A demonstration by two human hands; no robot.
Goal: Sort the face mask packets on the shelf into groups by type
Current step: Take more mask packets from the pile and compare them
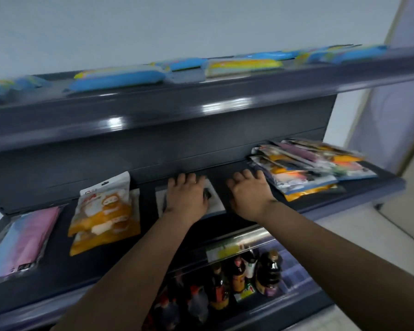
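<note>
On the dark middle shelf (237, 218) lie face mask packets in groups. A pink and blue packet (22, 240) is at the far left. Beside it sit orange cartoon packets (103, 213), stacked. My left hand (187, 197) lies flat on a white and black packet (215, 199) in the shelf's middle. Just right of it, my right hand (249, 194) hovers over bare shelf with fingers spread, holding nothing. A mixed pile of packets (308, 166) fills the right end, close to my right hand.
The upper shelf (201, 108) carries several blue and yellow packs (120, 77). Below the middle shelf stand dark sauce bottles (268, 273) and other bottles. A pale wall is behind, a tiled floor to the right.
</note>
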